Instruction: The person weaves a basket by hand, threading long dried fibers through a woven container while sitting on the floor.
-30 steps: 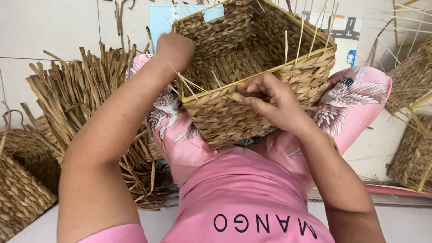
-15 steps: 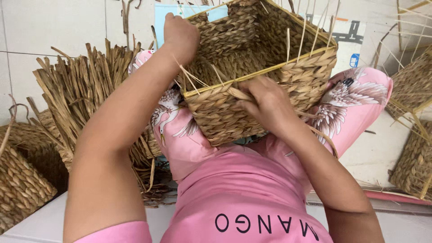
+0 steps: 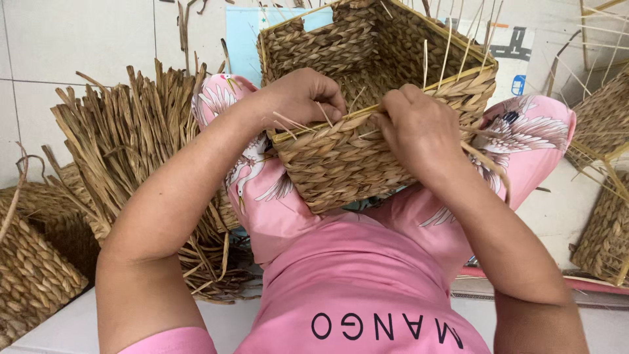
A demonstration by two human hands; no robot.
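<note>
Left hand (image 3: 303, 98): fingers curled over the near rim of the woven basket (image 3: 367, 157).
Right hand (image 3: 419, 131): pinches a straw strand at that rim.

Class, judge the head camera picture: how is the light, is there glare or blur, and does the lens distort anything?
Head view: soft, even light, with faint shadows under the woven basket; no glare; left hand and right hand sharp; floor tile lines bow slightly near the edges.

Basket (image 3: 367, 157) – rough, matt woven dried grass w/ stiff straw spokes; floor (image 3: 72, 59) – smooth glossy tile.
</note>
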